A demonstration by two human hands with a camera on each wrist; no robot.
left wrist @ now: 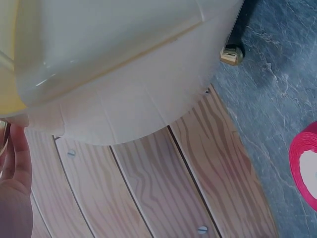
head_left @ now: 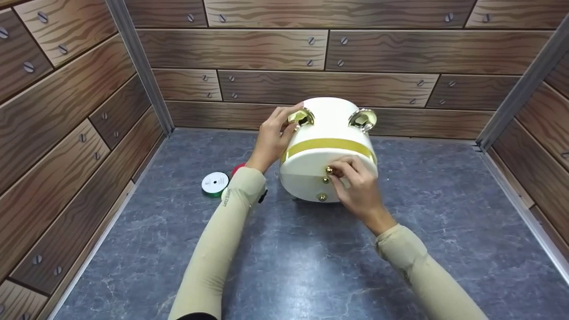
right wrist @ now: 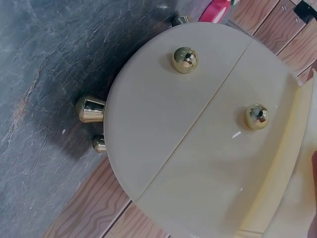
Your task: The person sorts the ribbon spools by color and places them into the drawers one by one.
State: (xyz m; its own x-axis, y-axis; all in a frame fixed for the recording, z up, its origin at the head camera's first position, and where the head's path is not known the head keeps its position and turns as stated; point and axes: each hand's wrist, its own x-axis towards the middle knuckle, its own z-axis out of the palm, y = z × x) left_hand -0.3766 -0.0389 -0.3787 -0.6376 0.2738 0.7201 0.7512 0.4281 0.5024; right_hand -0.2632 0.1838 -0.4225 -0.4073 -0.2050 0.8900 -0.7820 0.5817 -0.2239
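A white rounded case (head_left: 331, 109) with a yellow band (head_left: 329, 143) stands on the floor, its front towards the camera. My left hand (head_left: 273, 138) grips the gold ear-shaped piece (head_left: 306, 116) on its left; in the left wrist view that hand (left wrist: 15, 183) shows at the lower left edge. The right hand's (head_left: 360, 191) curled thumb and finger pinch the highest gold knob (head_left: 329, 170) on the front. Below it are two more gold parts. In the right wrist view, two uncovered knobs, one (right wrist: 184, 60) and another (right wrist: 256, 117), sit either side of a seam.
A white-faced green spool (head_left: 215, 183) lies left of the case, beside a red spool (head_left: 238, 168) partly hidden by the left forearm. Wood-patterned walls (head_left: 266, 84) enclose the marbled floor (head_left: 302, 266). The case has gold feet (right wrist: 90, 110).
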